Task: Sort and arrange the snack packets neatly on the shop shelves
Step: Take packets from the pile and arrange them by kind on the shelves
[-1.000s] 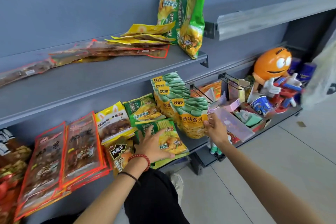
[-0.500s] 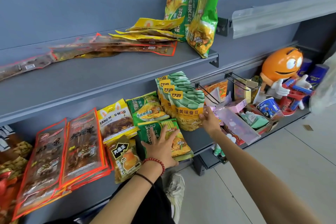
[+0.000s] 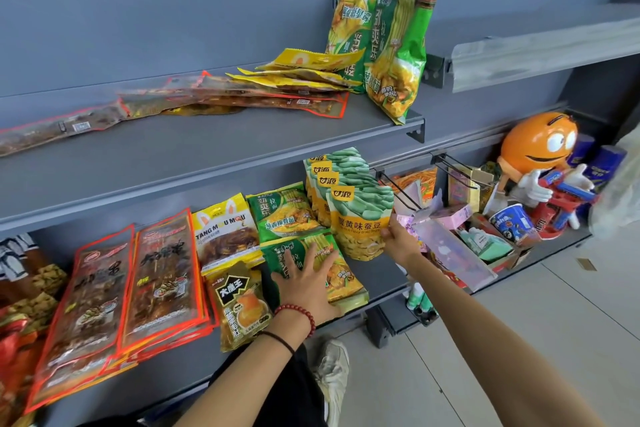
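R hand [image 3: 401, 239] pinched the front bean packet [image 3: 360, 218] at its lower-right corner; its row stood near the lower shelf's [image 3: 384, 274] right end. L hand [image 3: 304, 282] lay flat, fingers spread, on green noodle packets [image 3: 343, 279] at the front edge. Packets looked light, crinkly and slippery, prob. best held by the sealed edges.

A small shop, plainly. Grey metal shelves [image 3: 207, 156] on slotted uprights, stocked with rows of branded snack packets [image 3: 360, 218]. Also wire peg hooks [image 3: 453, 166], a clear price-label strip [image 3: 540, 55] and an orange candy-mascot display figure [image 3: 536, 146].
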